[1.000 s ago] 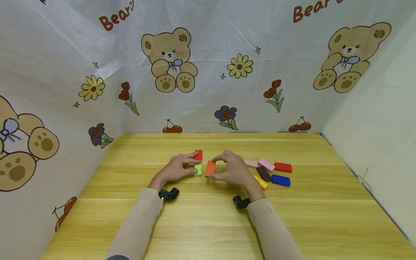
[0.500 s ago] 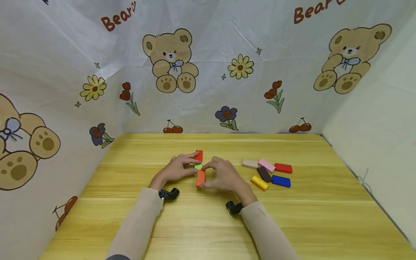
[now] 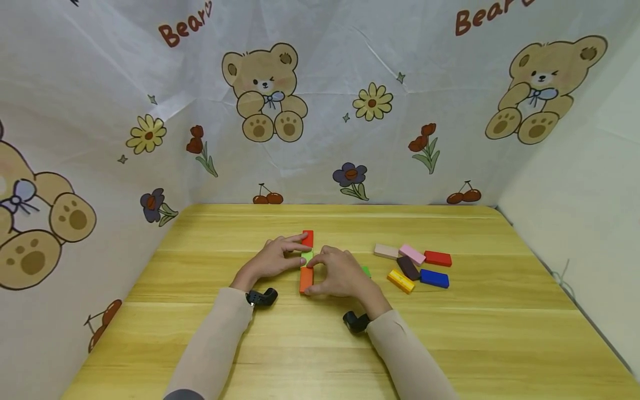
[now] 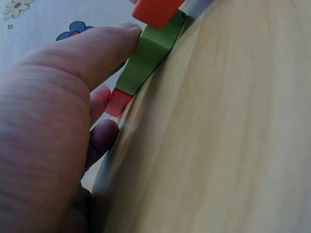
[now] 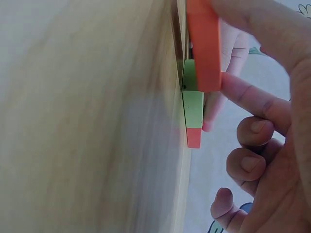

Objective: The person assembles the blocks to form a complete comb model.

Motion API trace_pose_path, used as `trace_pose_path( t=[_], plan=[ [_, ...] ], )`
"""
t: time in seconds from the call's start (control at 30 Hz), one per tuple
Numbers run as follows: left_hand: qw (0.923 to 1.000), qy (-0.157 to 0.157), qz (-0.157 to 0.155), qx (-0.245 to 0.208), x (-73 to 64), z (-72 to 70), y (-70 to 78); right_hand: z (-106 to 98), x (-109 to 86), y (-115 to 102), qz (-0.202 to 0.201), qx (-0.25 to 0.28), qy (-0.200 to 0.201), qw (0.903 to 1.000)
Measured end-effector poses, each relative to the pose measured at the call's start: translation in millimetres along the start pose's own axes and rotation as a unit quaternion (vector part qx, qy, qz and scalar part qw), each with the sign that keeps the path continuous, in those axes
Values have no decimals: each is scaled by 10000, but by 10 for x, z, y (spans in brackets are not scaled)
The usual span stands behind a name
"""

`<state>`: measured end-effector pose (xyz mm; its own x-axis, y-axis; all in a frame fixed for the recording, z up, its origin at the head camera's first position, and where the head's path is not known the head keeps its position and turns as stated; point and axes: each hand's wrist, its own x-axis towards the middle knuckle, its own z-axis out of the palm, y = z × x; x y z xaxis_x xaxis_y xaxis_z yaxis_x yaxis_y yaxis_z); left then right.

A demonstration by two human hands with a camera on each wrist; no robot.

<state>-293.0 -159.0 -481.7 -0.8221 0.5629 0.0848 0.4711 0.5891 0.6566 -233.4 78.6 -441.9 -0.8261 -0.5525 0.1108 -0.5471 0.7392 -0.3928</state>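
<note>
My right hand (image 3: 337, 272) pinches an orange block (image 3: 306, 280) between thumb and index finger. In the head view the block lies lengthwise just in front of a light green block (image 3: 307, 258). The right wrist view has the orange block (image 5: 206, 46) overlapping the green block's (image 5: 193, 109) near end. A red block (image 3: 308, 239) continues the row behind the green one. Lying to the left, my left hand (image 3: 272, 256) touches the row, its thumb along the green block's (image 4: 141, 68) side and a finger at the red block (image 4: 118, 102).
Right of my right hand lie a beige block (image 3: 386, 251), pink block (image 3: 412, 255), dark brown block (image 3: 408, 268), red block (image 3: 438, 258), blue block (image 3: 434, 278) and yellow block (image 3: 401, 281). Another green block (image 3: 366, 271) is mostly hidden behind that hand. A printed cloth backs the wooden table (image 3: 310, 344).
My right hand has carried the orange block left and toward me, from beside the green block to its front end. The left hand has stayed by the row.
</note>
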Motion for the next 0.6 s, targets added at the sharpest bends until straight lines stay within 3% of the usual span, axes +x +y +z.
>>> trace_pose_path(
  t=[0.6],
  plan=[
    [10000,22,-53,5,13,13,-27,42,49,-54,181,-206,-70,9996]
  ],
)
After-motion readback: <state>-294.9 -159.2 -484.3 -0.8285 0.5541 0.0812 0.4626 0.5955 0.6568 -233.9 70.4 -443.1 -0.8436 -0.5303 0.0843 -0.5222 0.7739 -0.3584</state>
